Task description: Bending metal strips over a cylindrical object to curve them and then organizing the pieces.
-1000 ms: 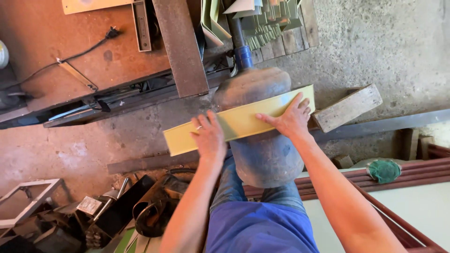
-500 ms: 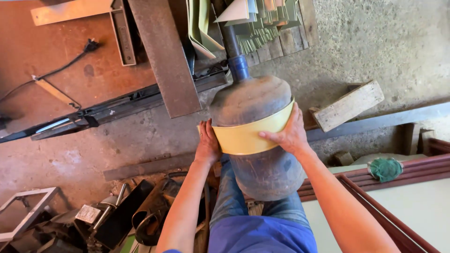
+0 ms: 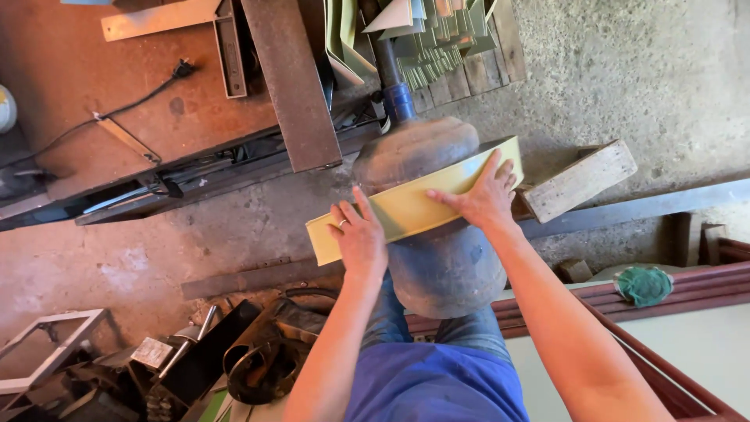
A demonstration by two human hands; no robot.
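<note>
While both palms press flat on it, the long pale-yellow sheet-metal strip [image 3: 410, 205] lies across the top of a rusty, rounded steel cylinder [image 3: 437, 227] that stands between the person's knees. The left hand [image 3: 359, 238] is spread open near the strip's left end, fingers extended and a ring showing, holding the strip down rather than gripping it. The right hand [image 3: 484, 199] is likewise open, fingers splayed over the strip's right half where it passes over the cylinder's crown.

Judging by its shape, the bending is only partly done: the strip shows a shallow curve over the drum, while its left end still juts out nearly straight and its right end stands clear of the drum's side.

The strip looks smooth, thin and painted, with crisp edges; the cylinder is dull brown, pitted and domed, with a dark pipe and a blue collar [image 3: 399, 100] at its far end. Just right of the drum lies a worn grey wooden block [image 3: 582, 178] on the rough concrete floor [image 3: 641, 70]. Far behind, folded pale-green metal pieces [image 3: 437, 39] are stacked. To the far left sits a rust-red steel table [image 3: 94, 86] with a black cable, and near left a heap of dark scrap [image 3: 234, 359].
</note>
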